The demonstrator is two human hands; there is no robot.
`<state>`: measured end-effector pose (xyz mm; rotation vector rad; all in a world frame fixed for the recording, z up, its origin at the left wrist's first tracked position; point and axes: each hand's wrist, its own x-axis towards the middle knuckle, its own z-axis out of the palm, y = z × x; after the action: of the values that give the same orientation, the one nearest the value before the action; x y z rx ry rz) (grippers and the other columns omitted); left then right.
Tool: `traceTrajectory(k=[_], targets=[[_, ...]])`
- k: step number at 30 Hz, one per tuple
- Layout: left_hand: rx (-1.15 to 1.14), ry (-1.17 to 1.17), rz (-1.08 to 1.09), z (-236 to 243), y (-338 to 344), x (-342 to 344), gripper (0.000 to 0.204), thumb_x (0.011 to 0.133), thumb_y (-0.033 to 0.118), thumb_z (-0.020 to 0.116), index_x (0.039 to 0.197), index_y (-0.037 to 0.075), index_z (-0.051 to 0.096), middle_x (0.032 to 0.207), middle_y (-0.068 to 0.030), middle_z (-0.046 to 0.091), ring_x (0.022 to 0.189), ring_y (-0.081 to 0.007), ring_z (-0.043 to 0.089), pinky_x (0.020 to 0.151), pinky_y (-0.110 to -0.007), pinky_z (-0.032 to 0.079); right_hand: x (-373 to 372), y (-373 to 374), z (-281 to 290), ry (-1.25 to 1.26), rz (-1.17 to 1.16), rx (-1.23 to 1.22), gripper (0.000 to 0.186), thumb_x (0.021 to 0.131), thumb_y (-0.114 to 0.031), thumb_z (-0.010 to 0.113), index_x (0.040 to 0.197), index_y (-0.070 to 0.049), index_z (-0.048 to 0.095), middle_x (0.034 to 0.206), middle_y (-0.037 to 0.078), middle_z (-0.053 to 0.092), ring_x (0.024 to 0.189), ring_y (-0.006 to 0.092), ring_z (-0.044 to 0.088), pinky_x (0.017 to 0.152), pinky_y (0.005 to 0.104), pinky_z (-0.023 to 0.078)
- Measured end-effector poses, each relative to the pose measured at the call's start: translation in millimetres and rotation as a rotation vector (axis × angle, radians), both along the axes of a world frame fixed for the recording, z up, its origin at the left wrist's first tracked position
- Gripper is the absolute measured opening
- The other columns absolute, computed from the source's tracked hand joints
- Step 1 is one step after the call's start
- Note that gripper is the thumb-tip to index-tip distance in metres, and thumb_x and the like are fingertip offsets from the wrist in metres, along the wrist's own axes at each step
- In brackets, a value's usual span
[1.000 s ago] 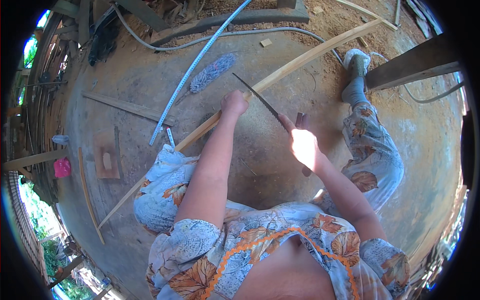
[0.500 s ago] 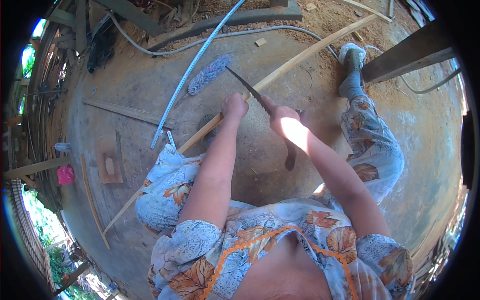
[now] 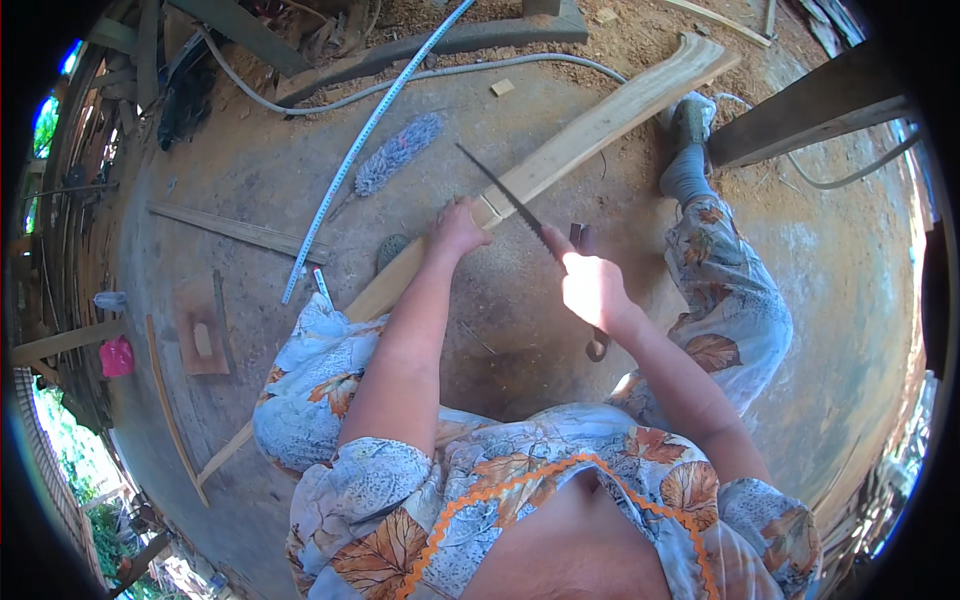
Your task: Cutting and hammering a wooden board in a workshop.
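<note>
A long pale wooden board (image 3: 590,135) runs diagonally before me, its lower part beside my left knee, with a notch or cut across it. My left hand (image 3: 452,230) grips it just left of that cut. My right hand (image 3: 592,290) holds a handsaw by its dark wooden handle, index finger extended along it; the toothed blade (image 3: 510,195) slants up and left over the board beside the cut. A white marker (image 3: 321,285) lies near my left knee, and a blue-white measuring strip (image 3: 360,150) lies on the floor left of the board.
Around me are a fluffy grey-blue duster (image 3: 395,155), loose slats (image 3: 220,225), a square panel (image 3: 200,330), a pink bundle (image 3: 116,356), a grey hose (image 3: 300,110) and sawdust at the back. A heavy timber beam (image 3: 800,105) stands beside my outstretched right foot.
The board has rolled over to show its wide face. My left hand has shifted slightly down and left. My right hand with the saw moved up, then back down.
</note>
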<state>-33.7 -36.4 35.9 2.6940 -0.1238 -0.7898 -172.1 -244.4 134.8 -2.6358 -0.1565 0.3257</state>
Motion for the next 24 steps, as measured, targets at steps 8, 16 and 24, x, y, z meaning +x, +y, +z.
traceTrajectory(k=[8,16,24], targets=[[0.092,-0.016,0.057,-22,7,9,0.071,0.060,0.028,0.076,0.121,0.008,0.046,0.122,-0.0126,0.053,0.116,-0.0290,0.051,0.097,-0.045,0.040,-8,21,-31,0.081,0.090,-0.089,0.076,0.072,-0.005,0.052,0.143,-0.015,0.027,0.062,0.016,0.058,0.051,0.0292,0.057,0.053,0.0393,0.048],[0.134,0.009,0.068,-18,5,14,0.069,0.062,0.028,0.073,0.122,0.007,0.046,0.123,-0.0127,0.054,0.116,-0.0283,0.051,0.097,-0.046,0.039,-15,21,-32,0.132,0.133,-0.257,0.083,0.071,-0.005,0.056,0.145,-0.015,0.019,0.065,0.014,0.059,0.057,0.0268,0.059,0.054,0.0377,0.049],[0.120,0.036,0.086,-23,8,18,0.071,0.060,0.027,0.075,0.122,0.006,0.047,0.123,-0.0125,0.054,0.116,-0.0286,0.051,0.099,-0.050,0.037,-3,24,-9,0.163,0.209,-0.208,0.083,0.071,-0.003,0.055,0.145,-0.010,0.019,0.067,0.016,0.059,0.058,0.0279,0.060,0.054,0.0375,0.049]])
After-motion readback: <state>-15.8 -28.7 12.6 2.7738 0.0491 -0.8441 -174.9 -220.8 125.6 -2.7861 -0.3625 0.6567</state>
